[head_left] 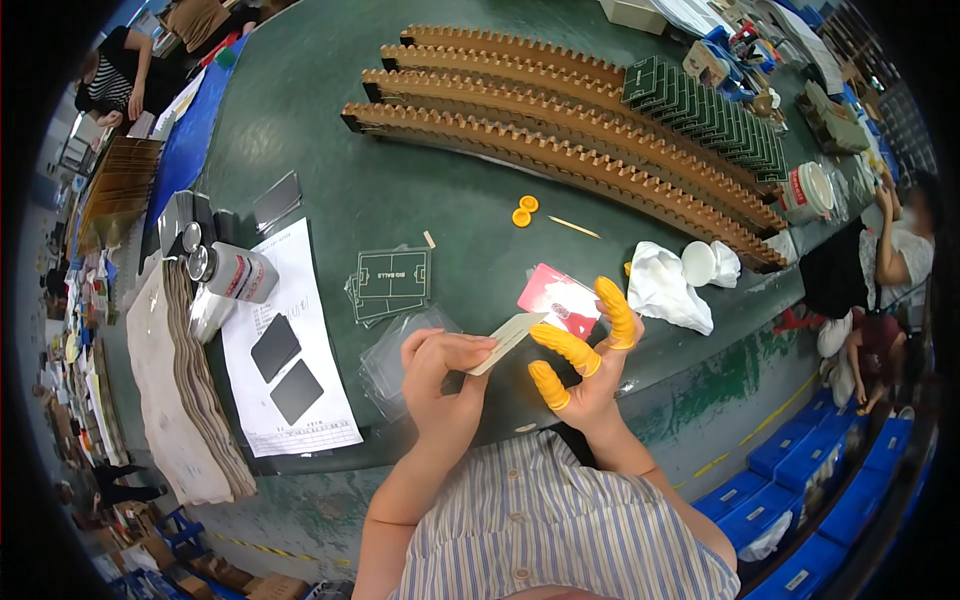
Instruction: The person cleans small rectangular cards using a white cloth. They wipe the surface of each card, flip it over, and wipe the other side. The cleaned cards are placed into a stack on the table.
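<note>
My left hand [445, 385] pinches a thin, pale rectangular card [508, 341] between thumb and fingers and tilts it up above the table edge. My right hand [590, 375] wears yellow rubber finger cots and has its fingers spread, close to the card's far end; whether a fingertip touches it I cannot tell. Behind that hand lies a pink and white card [560, 301]. A small stack of dark green plates with white pitch-like lines [393, 276] sits left of centre. Clear plastic sleeves [395, 365] lie next to my left hand.
Slotted brown racks [560, 150] run across the back, with green plates [705, 115] standing in them. Two spare yellow finger cots [523, 212], a wooden stick [575, 227], white cloth [665, 290], a bottle [235, 273], printed paper [290, 350] and stacked cloths [185, 390] surround the work area.
</note>
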`<state>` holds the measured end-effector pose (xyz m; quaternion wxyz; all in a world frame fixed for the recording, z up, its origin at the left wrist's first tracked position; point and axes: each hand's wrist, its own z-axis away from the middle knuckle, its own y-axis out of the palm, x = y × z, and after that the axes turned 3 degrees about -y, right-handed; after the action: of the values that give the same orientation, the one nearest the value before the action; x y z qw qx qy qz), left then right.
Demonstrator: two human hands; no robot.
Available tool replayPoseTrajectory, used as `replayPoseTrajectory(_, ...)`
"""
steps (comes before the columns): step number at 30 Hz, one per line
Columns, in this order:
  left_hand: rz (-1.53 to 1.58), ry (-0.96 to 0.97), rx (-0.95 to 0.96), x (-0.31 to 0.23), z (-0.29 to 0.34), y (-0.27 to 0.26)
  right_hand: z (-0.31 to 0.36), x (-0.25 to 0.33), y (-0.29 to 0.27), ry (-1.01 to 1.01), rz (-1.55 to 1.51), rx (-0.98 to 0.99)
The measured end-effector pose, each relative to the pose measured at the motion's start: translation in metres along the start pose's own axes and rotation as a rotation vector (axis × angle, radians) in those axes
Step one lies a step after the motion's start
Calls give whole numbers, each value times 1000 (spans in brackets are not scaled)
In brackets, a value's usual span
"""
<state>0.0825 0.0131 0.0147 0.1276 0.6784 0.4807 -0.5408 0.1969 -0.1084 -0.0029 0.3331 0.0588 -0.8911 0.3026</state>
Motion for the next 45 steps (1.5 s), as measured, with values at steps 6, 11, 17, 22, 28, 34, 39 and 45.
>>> replayPoseTrajectory(6, 11, -14, -1, 1, 1, 1, 2, 0, -1, 43, 36, -29)
replayPoseTrajectory(11, -1, 5, -10, 2, 1, 1, 2, -1, -2, 110, 34, -99)
replayPoseTrajectory(17, 35, -50, -1, 3, 2, 0, 1, -2, -1, 97, 45, -85)
replayPoseTrajectory(22, 75, -77, -5, 3, 2, 1, 0, 0, -3, 93, 45, -58)
replayPoseTrajectory(28, 113, -69, -19, 4, 2, 3, 0, -2, -2, 67, 42, -51)
replayPoseTrajectory(34, 93, -55, -19, 3, 2, 2, 1, -1, -2, 96, 33, -61)
replayPoseTrajectory(39, 105, -83, -16, 2, 1, 1, 0, -1, -3, 97, 24, -58)
replayPoseTrajectory(45, 354, -210, -6, 5, 1, 3, 4, -4, -5, 92, -18, -95)
